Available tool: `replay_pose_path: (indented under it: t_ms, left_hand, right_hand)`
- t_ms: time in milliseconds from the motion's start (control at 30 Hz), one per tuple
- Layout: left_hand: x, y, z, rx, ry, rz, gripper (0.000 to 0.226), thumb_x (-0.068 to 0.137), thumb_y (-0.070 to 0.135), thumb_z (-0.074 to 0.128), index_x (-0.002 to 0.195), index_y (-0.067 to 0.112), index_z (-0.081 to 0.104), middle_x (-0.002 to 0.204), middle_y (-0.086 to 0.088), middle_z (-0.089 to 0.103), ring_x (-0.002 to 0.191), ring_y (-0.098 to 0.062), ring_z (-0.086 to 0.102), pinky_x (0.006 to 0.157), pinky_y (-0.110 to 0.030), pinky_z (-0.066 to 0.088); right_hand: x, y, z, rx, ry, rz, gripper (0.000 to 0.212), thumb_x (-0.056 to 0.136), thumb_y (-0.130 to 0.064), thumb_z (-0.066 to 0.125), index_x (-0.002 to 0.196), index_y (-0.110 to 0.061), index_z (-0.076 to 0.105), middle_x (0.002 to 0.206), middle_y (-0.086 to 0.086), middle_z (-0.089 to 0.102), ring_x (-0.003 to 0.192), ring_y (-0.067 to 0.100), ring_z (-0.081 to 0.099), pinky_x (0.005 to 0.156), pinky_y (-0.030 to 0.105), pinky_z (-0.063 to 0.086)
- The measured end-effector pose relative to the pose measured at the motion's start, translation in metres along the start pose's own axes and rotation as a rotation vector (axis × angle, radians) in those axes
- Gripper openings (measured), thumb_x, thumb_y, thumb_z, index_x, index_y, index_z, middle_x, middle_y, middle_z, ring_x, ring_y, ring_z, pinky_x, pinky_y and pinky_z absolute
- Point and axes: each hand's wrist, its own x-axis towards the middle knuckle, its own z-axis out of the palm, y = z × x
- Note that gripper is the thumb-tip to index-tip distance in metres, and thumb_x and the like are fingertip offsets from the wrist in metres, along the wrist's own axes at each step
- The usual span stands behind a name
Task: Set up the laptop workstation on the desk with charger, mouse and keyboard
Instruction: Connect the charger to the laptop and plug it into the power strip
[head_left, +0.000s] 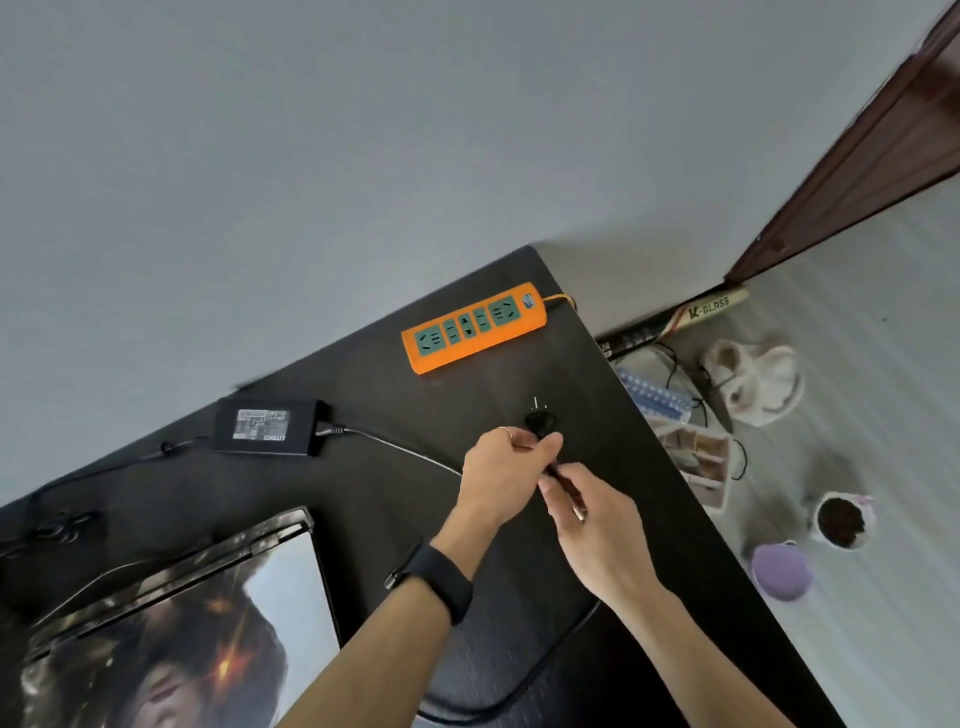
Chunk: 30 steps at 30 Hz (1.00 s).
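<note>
"Two hands: state?"
"I log the charger brick flat on the tabletop, with the orange power strip beyond it. Left hand pinches the plug, clear of the strip. Right hand pinches its cord just behind."

Forearms stretch forward, hands close together: left hand pinches a black power plug, right hand its black cord.

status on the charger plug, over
Left hand grips plug, prongs toward power strip. Right hand pinches cable behind it. Not plugged in yet; nothing between plug and strip.
</note>
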Motion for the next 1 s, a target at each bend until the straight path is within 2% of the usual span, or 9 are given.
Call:
replay_pose_path:
  t_ms: [100,200,267,367,433,533,667,833,1000]
  left_hand:
    - [0.002,0.002,-0.008,-0.078,0.059,-0.004,0.031,0.091,0.046,0.062,0.105,0.019,0.066,0.086,0.008,0.075,0.087,-0.007,0.069,0.086,-0.031,0.055]
    - [0.004,0.014,-0.034,-0.174,0.149,0.073,0.020,0.099,0.034,0.054,0.111,0.019,0.058,0.080,0.003,0.072,0.074,-0.007,0.068,0.067,-0.018,0.050]
    - [0.011,0.020,-0.062,-0.115,0.264,0.136,0.017,0.102,0.032,0.049,0.111,0.019,0.055,0.078,0.001,0.066,0.065,-0.009,0.062,0.054,-0.014,0.045]
    - [0.028,0.019,-0.104,0.103,0.410,0.214,0.017,0.104,0.032,0.042,0.109,0.022,0.055,0.074,0.004,0.063,0.063,-0.013,0.059,0.055,-0.026,0.043]
    - [0.038,0.012,-0.128,0.261,0.435,0.240,0.018,0.103,0.034,0.042,0.108,0.025,0.056,0.079,0.005,0.063,0.073,-0.019,0.062,0.062,-0.033,0.045]
    - [0.049,0.003,-0.149,0.581,0.442,0.270,0.023,0.103,0.037,0.039,0.115,0.027,0.056,0.094,0.004,0.062,0.088,-0.024,0.061,0.069,-0.038,0.048]
    - [0.057,-0.005,-0.157,0.822,0.414,0.293,0.029,0.104,0.040,0.036,0.125,0.030,0.054,0.104,0.007,0.061,0.093,-0.023,0.063,0.070,-0.038,0.050]
    - [0.069,-0.013,-0.157,1.000,0.389,0.350,0.031,0.104,0.039,0.036,0.126,0.026,0.053,0.102,0.007,0.060,0.085,-0.021,0.064,0.064,-0.036,0.051]
    - [0.078,-0.017,-0.164,1.009,0.404,0.384,0.027,0.102,0.034,0.045,0.121,0.023,0.060,0.099,0.005,0.064,0.080,-0.025,0.064,0.060,-0.037,0.049]
  right_hand:
    - [0.007,-0.005,0.009,-0.041,-0.007,-0.132,0.025,0.099,-0.043,0.051,0.110,-0.026,0.066,0.087,-0.016,0.065,0.076,0.003,0.064,0.066,0.020,0.054]
    - [0.018,-0.008,0.012,-0.044,-0.105,-0.159,0.027,0.099,-0.053,0.045,0.102,-0.031,0.061,0.086,-0.016,0.056,0.076,0.005,0.058,0.061,0.018,0.045]
    - [0.029,-0.010,0.011,0.007,-0.156,-0.171,0.033,0.094,-0.061,0.048,0.108,-0.034,0.060,0.101,-0.019,0.055,0.089,0.003,0.057,0.070,0.017,0.046]
    - [0.062,-0.022,0.007,-0.007,-0.174,-0.244,0.052,0.084,-0.071,0.047,0.117,-0.033,0.059,0.127,-0.016,0.049,0.115,0.004,0.048,0.092,0.026,0.046]
    - [0.093,-0.036,0.011,-0.130,-0.089,-0.305,0.057,0.085,-0.072,0.044,0.121,-0.030,0.059,0.139,-0.010,0.045,0.128,0.012,0.041,0.100,0.034,0.044]
    - [0.147,-0.062,0.025,-0.384,0.165,-0.372,0.060,0.092,-0.064,0.039,0.131,-0.023,0.056,0.148,0.003,0.045,0.140,0.027,0.037,0.108,0.048,0.040]
    - [0.194,-0.064,0.039,-0.482,0.258,-0.299,0.053,0.099,-0.056,0.034,0.144,-0.032,0.049,0.158,0.007,0.038,0.151,0.031,0.021,0.117,0.062,0.021]
    - [0.198,-0.039,0.045,-0.486,0.309,-0.348,0.050,0.101,-0.056,0.035,0.141,-0.031,0.054,0.159,0.007,0.036,0.153,0.031,0.016,0.118,0.060,0.023]
    - [0.199,-0.043,0.050,-0.460,0.324,-0.354,0.051,0.101,-0.055,0.036,0.140,-0.030,0.055,0.157,0.007,0.039,0.152,0.031,0.018,0.118,0.060,0.025]
